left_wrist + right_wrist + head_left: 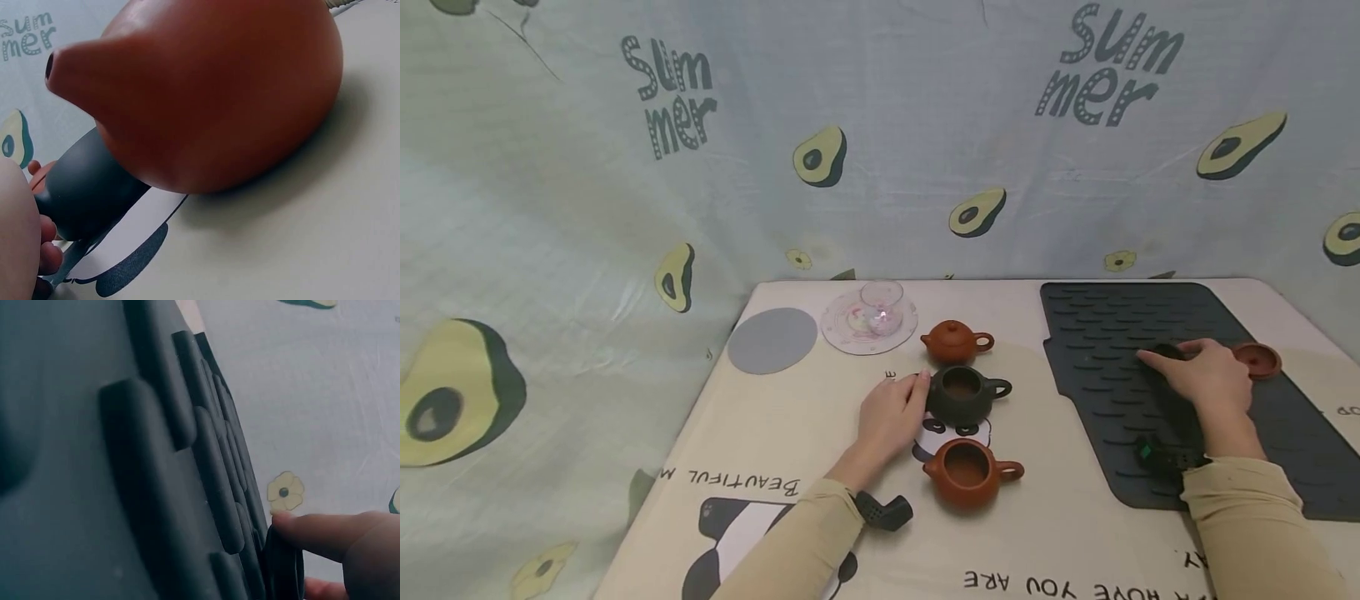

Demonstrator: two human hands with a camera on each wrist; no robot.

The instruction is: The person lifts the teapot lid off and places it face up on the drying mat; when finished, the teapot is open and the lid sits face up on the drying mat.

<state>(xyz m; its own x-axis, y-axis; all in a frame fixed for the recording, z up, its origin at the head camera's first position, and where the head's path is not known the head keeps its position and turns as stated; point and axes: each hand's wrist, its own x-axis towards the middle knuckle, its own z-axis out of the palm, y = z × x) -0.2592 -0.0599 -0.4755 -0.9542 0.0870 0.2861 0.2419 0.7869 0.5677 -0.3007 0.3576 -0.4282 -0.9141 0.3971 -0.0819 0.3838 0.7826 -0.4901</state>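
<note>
The dark teapot [961,398] stands lidless in the middle of the table, its handle toward the right. My left hand [891,414] holds it at the spout side; fingertips [50,257] show beside the spout in the left wrist view. Over the black ridged mat [1105,408], my right hand [1213,379] pinches a small black lid [285,562] between thumb and fingers, close to the mat. A lidless reddish-brown teapot [967,475] stands nearer to me and fills much of the left wrist view. Behind the dark teapot is an orange-brown teapot [953,342] with its lid on.
A reddish-brown lid [1258,360] lies upturned at the mat's right side, beside my right hand. At the back left are a grey disc [772,340] and a patterned plate [838,327] bearing a clear glass [882,308]. A printed curtain [880,125] hangs behind the table.
</note>
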